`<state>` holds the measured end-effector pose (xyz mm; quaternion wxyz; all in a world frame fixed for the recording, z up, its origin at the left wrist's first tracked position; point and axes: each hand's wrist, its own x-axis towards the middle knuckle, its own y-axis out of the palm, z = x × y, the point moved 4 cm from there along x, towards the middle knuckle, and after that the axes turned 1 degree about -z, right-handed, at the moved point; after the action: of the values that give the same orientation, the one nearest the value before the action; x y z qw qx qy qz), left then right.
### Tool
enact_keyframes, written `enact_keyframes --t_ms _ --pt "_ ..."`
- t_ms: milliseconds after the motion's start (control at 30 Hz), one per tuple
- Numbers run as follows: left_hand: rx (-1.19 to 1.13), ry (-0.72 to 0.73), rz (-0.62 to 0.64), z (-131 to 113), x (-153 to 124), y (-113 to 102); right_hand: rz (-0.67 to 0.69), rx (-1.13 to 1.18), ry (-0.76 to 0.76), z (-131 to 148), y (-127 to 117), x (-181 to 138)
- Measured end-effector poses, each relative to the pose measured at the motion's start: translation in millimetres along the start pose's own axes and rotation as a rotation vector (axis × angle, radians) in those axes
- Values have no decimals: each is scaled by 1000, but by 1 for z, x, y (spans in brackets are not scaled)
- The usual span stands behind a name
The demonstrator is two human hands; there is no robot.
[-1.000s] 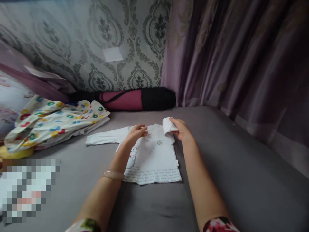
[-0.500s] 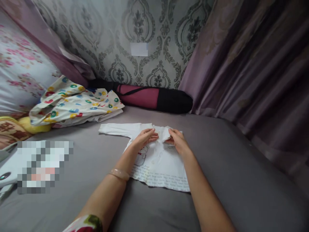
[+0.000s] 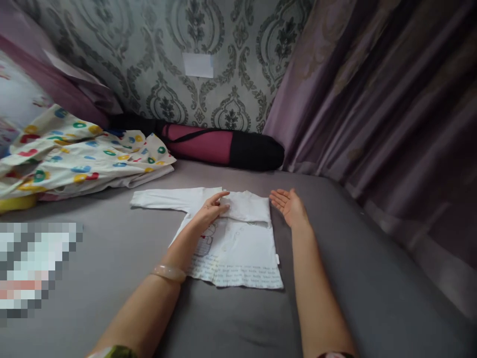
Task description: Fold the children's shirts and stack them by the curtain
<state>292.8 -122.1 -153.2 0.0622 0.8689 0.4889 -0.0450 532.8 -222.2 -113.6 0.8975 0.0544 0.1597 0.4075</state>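
Note:
A small white long-sleeved shirt (image 3: 246, 248) lies flat on the grey bed sheet, with a printed animal figure and rows of lettering near its hem. One sleeve (image 3: 160, 198) stretches out to the left; the other sleeve (image 3: 248, 206) is folded across the chest. My left hand (image 3: 213, 209) is over the upper chest by the end of the folded sleeve, its fingers apart. Just off the shirt's right shoulder, my right hand (image 3: 289, 205) is open with the palm turned toward the shirt, holding nothing.
Behind the shirt a black and maroon roll bag (image 3: 201, 146) lies along the patterned wall. A crumpled cloth with colourful prints (image 3: 89, 154) is at the left back. A blurred-out item (image 3: 33, 268) lies at the left front. Purple curtains (image 3: 335, 99) hang on the right.
The right sleeve now lies flat across the chest. My right hand has let go of the fabric and moved right, off the shirt. The camera view has shifted a little to the right.

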Motion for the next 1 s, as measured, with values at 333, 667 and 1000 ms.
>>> enact_keyframes --t_ms 333,667,1000 --pt "38 215 -92 1 12 -4 -148 -593 -230 -17 1 12" --pt "370 282 -144 6 16 -13 140 -1533 -467 -69 42 -6" --pt "666 477 -128 13 21 -14 124 -1577 -438 -75 38 -3"
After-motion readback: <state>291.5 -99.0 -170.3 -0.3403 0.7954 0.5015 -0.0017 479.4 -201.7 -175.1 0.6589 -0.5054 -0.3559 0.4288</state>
